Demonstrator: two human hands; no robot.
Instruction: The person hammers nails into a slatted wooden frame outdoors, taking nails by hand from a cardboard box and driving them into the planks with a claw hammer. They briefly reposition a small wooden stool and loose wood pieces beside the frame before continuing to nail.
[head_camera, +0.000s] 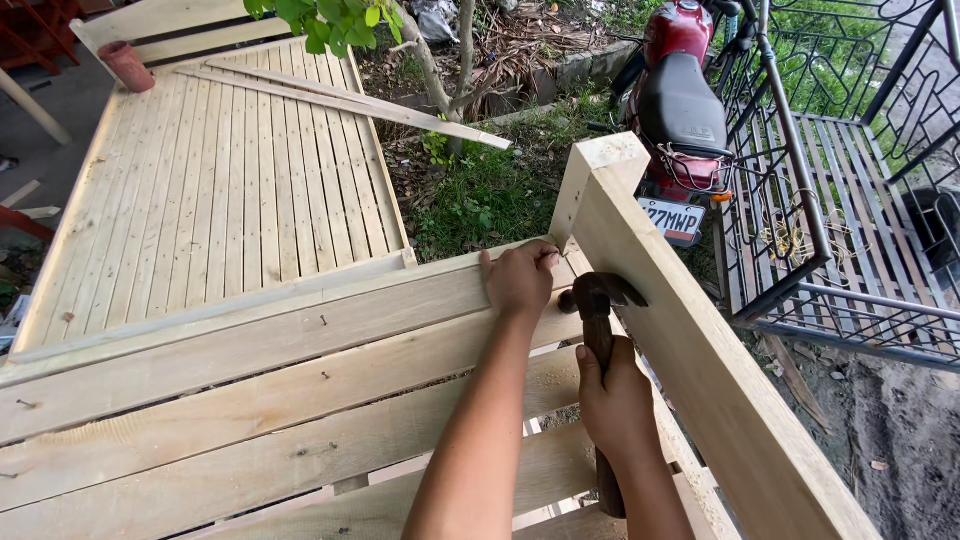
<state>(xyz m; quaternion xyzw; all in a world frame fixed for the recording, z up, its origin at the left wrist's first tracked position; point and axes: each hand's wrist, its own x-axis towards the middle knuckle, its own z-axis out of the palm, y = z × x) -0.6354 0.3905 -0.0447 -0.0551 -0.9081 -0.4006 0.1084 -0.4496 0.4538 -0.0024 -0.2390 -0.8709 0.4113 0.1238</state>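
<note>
My left hand rests on the top pale wooden plank of a frame, fingers pinched at the corner where it meets an upright wooden post; a nail there is too small to make out. My right hand grips the wooden handle of a claw hammer, whose dark metal head sits just right of my left hand, against the post.
A large slatted wooden panel lies beyond the frame, with loose strips and a clay pot on it. A red motorcycle stands behind a black metal bed frame at right. Grass and a small tree lie between.
</note>
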